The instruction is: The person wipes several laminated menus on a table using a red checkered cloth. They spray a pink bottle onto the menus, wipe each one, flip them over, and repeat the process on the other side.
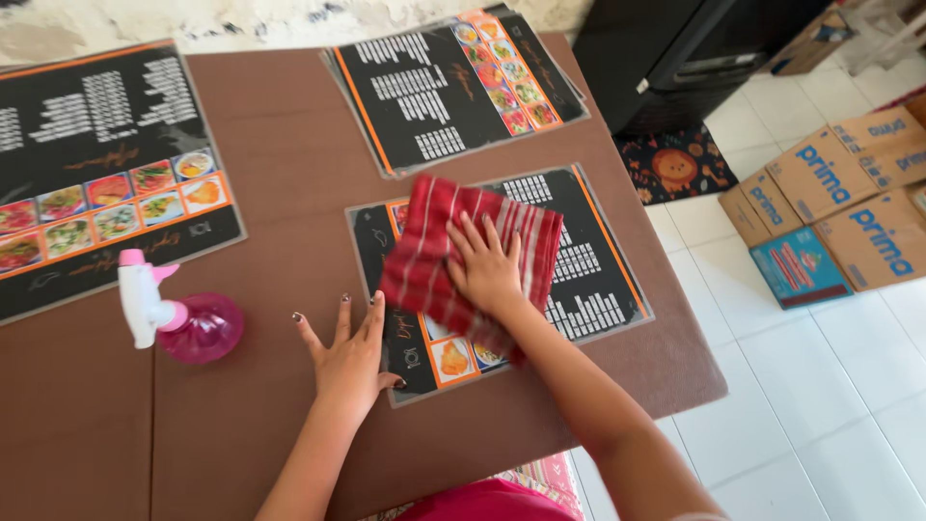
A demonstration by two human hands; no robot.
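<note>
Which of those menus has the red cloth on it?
The nearest menu, under both hands; the red cloth covers its left half. The others lie bare.

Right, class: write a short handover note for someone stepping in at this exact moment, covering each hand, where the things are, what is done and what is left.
Right hand: flat on the red striped cloth, pressing it onto the black laminated menu sheet.
Left hand: fingers spread, on the brown table at the sheet's left edge.
Pink spray bottle: stands left of the hands.
Done: cloth is on the sheet.
Left: two other menus lie farther back, untouched.
</note>
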